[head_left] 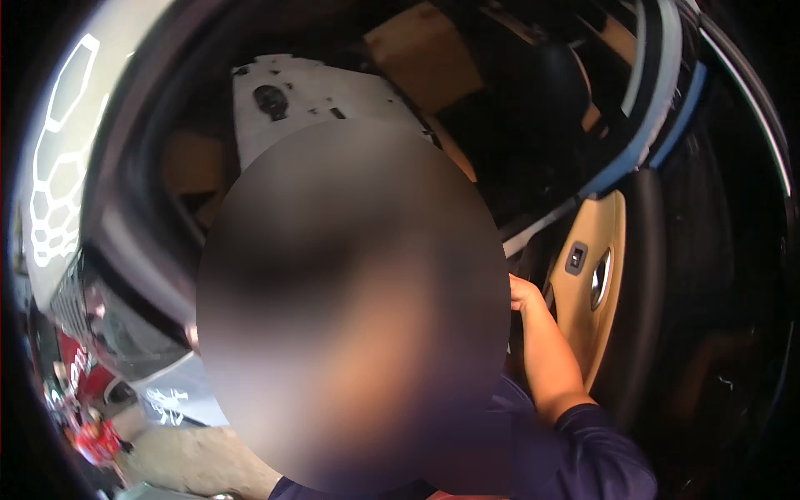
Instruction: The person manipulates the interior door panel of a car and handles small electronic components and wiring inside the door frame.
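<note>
1. At a car door (648, 350), my right hand (523, 293) is reaching inward from a navy sleeve (604, 450), the wrist bending toward the left.
2. The view's middle is blurring out, hiding my fingertips; I cannot tell whether the fingers are opening, closing or gripping anything.
3. My left hand is not clearly showing, so its state is going unread.
4. Just right of the visible hand, the tan trim (581, 304) is standing tilted along the door, carrying a switch (575, 258) and a shiny handle (598, 283); whether I am touching it is staying unclear.
5. Beyond the blur, a white board (304, 87) with black fittings is showing in the dark, a brown sheet (425, 58) lying near it.
6. At far left, a person in red (98, 440) is appearing small.
7. By my judgement, I am working through a reaching or holding step; the next move is calling for sight of the fingertips and a wrist clearing the tan trim.
</note>
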A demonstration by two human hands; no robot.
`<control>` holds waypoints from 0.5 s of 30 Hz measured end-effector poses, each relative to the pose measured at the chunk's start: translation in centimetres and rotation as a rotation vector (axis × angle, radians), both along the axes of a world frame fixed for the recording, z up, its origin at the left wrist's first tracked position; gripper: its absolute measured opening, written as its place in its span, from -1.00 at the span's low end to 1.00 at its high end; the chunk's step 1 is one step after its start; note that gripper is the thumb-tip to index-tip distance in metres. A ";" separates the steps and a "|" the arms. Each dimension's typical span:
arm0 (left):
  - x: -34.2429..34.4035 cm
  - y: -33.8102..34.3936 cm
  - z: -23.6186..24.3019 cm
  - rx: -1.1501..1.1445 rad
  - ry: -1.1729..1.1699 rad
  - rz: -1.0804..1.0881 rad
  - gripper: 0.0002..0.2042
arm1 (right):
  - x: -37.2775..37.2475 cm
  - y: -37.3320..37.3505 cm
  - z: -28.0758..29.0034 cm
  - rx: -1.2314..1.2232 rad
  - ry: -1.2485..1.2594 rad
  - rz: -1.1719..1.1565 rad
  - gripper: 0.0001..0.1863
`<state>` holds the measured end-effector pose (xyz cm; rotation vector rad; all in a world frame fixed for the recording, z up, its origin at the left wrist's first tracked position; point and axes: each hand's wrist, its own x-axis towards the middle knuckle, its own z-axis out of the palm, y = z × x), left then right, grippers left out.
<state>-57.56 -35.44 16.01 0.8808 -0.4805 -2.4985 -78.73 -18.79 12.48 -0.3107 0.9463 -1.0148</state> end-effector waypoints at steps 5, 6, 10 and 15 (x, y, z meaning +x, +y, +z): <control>-3.6 -3.0 -3.3 -0.065 -0.229 -0.097 -0.30 | 0.3 1.0 -1.9 -0.153 -0.184 -0.184 0.27; -4.3 -3.7 -4.4 -0.067 -0.243 -0.130 -0.30 | 0.2 0.8 -1.9 -0.201 -0.179 -0.243 0.29; -8.5 -4.8 -4.7 -0.043 -0.380 -0.269 -0.23 | -1.4 0.9 -1.7 -0.291 -0.118 -0.331 0.35; -12.9 -5.4 -4.4 -0.039 -0.494 -0.398 -0.20 | -3.6 0.1 -2.7 -0.135 0.367 -0.260 0.13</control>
